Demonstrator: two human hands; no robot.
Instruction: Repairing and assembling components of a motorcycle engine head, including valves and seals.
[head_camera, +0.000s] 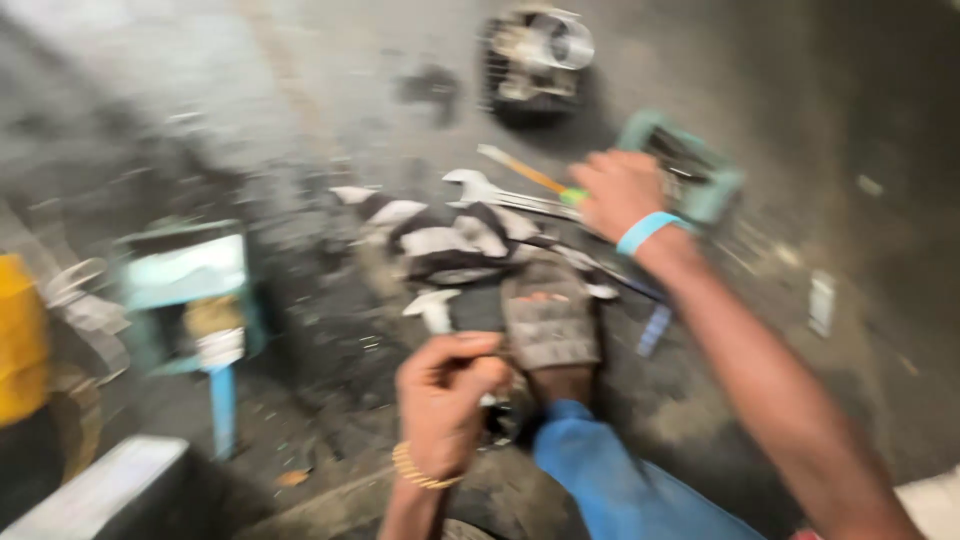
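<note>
Your right hand (618, 192) closes on the green-handled screwdriver (530, 175) beside the wrench (490, 192); left hand (445, 395) pinches something unclear.

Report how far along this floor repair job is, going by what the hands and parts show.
Done: a finned engine cylinder sits loose on the floor, off any machine. In hand: the right hand reaches onto a green-handled screwdriver beside a spanner; the left hand is closed near the sandalled foot, contents blurred. Left: cylinder and tools lie uncollected.
</note>
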